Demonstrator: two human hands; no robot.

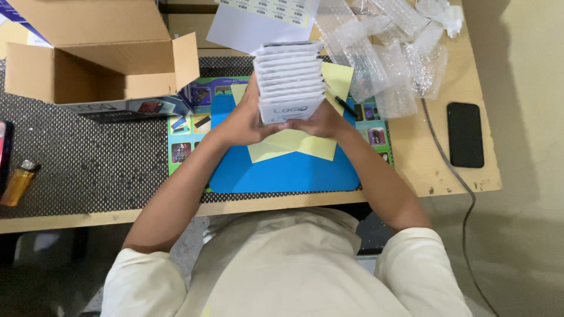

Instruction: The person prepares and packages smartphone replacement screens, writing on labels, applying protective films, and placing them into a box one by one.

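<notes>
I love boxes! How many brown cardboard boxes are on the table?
1. The open cardboard box sits at the table's far left corner, flaps up, left of the stack of small white boxes both hands hold. More may lie outside the picture.

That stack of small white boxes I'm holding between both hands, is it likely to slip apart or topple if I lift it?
Probably yes. The stack of small white boxes is loose, its edges already staggered. The left hand and right hand grip only the near end, so the far boxes could slide. The boxes look light and smooth-sided.

wooden table, pale floor, dim light
</notes>
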